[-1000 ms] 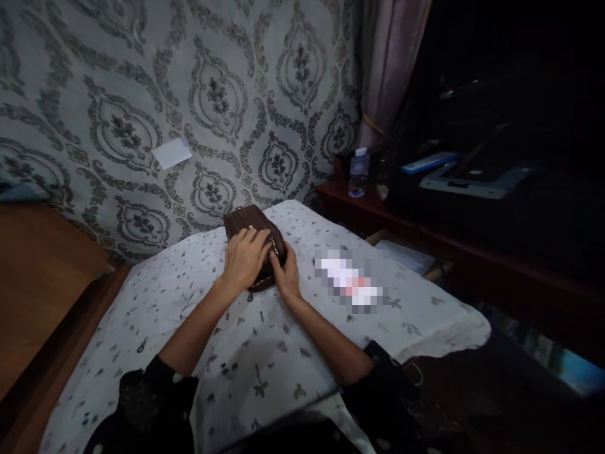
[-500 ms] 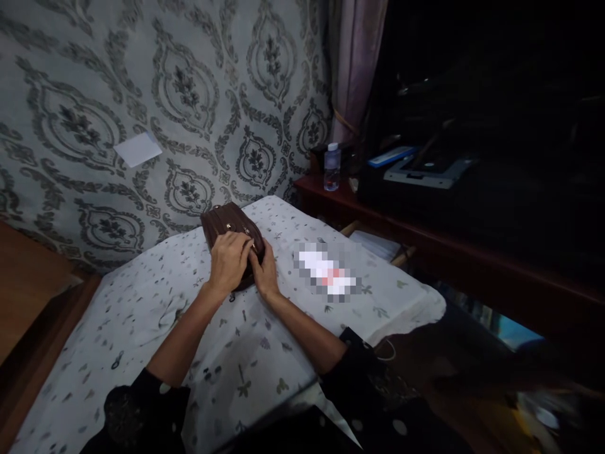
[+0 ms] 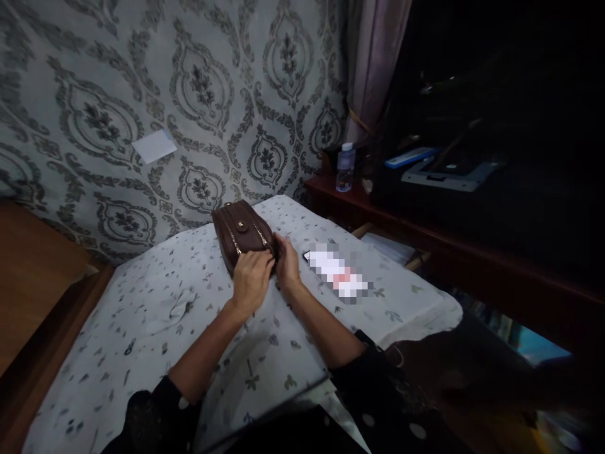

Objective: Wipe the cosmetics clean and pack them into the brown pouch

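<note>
A brown leather-look handbag (image 3: 249, 236) lies on the patterned cloth (image 3: 269, 353), its top showing a round metal stud and two gold zips. My left hand (image 3: 253, 277) is at the bag's near end, fingers bent and closed against it; what the fingertips pinch is hidden. Along the near right edge, my right hand (image 3: 287, 263) grips the bag, its thumb side close to the left fingertips. A phone with a blurred-out bright screen (image 3: 338, 271) rests on the cloth to the right of my right hand.
Behind the bag stands a patterned wall with a white paper (image 3: 154, 146). A water bottle (image 3: 345, 168) is on the dark red desk (image 3: 326, 186) at the back right. A wooden panel (image 3: 38, 271) borders the left side. A dark cable-like line crosses the cloth near my body.
The view has turned slightly left. My left hand has slid from the top of the bag to its near end, uncovering the stud and zips. My right hand stays at the bag's right edge.
</note>
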`<state>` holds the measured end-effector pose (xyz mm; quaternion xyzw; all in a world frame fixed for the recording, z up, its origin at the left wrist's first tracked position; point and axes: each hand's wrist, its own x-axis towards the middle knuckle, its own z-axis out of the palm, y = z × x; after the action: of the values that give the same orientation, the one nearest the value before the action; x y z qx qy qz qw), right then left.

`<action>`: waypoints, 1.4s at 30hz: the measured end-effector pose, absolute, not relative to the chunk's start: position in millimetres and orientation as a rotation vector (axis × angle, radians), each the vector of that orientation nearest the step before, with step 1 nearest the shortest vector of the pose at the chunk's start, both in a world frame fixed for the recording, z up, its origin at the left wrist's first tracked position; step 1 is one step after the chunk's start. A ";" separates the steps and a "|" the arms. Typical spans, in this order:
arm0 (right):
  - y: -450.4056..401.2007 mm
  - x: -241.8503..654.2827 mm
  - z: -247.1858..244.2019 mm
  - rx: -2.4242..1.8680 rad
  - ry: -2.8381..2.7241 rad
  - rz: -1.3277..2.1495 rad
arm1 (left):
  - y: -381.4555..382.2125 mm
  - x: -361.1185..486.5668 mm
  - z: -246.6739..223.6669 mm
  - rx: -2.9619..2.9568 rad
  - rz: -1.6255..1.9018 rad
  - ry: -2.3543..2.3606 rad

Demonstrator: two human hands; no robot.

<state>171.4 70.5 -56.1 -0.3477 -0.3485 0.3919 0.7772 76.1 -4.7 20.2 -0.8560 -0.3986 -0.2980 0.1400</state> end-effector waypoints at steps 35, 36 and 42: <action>-68.5 310.0 -41.6 -2.152 -1.743 -0.048 | -40.4 63.8 -10.0 -2.668 -0.689 -1.462; -68.0 310.1 -40.4 -2.157 -1.756 -0.052 | -40.6 64.8 -10.2 -2.668 -0.685 -1.459; -67.5 309.0 -31.9 -2.170 -1.769 -0.008 | -39.9 66.6 -13.9 -2.655 -0.748 -1.461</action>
<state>309.0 -67.5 -31.9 -0.7636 -0.6228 -0.0029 0.1701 66.6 -39.9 -13.9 -0.8505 -0.4680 -0.2397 0.0101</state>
